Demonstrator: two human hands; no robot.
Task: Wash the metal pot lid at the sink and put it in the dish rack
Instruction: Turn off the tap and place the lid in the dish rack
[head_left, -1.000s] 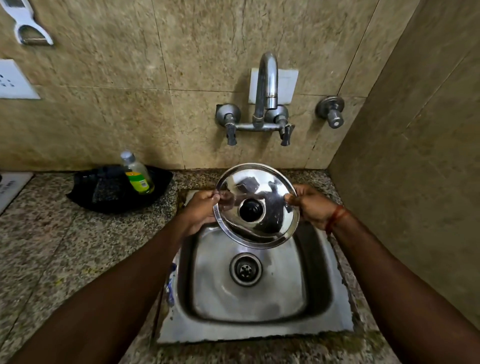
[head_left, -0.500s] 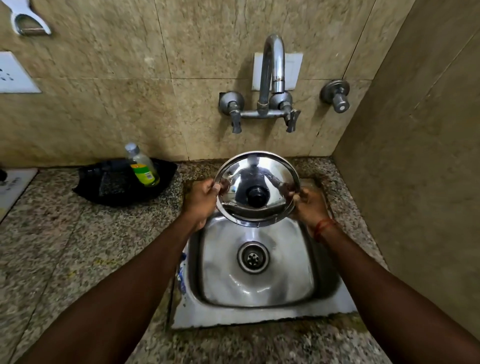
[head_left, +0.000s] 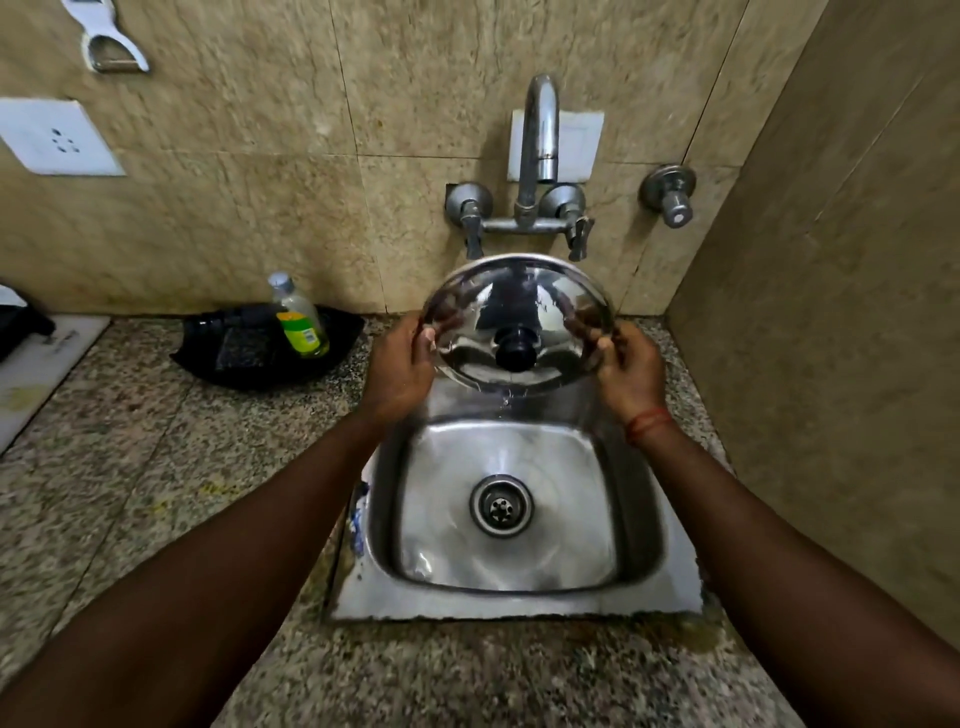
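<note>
Lid (head_left: 540, 306), tilted with its black knob (head_left: 514, 349) facing the person, is held in the air over the 12 o'clock edge of the sink (head_left: 519, 605), below the tap (head_left: 540, 135) and clear of the basin.

Tan tiled walls stand at the back and to the right. The speckled stone bench (head_left: 130, 467) runs from 9 o'clock across the foreground, with the steel sink set into it at centre. Both bare forearms reach in from 7 and 5 o'clock and meet at the lid.

The left grip (head_left: 400, 364) takes the lid's rim at 9 o'clock, thumb on the near face and fingers curled behind. The right grip (head_left: 631, 371) pinches the rim at 3 o'clock in the same way, with the wrist bent up. A red thread (head_left: 647, 423) circles the right wrist.

A black tray (head_left: 244, 358) lies on the bench at the lid's 9 o'clock, against the wall. A clear bottle (head_left: 298, 322) with a yellow-green label leans in it. The drain (head_left: 501, 505) sits mid-basin, at the lid's 6 o'clock. A separate valve (head_left: 670, 195) is fixed to the wall at the tap's 3 o'clock.
</note>
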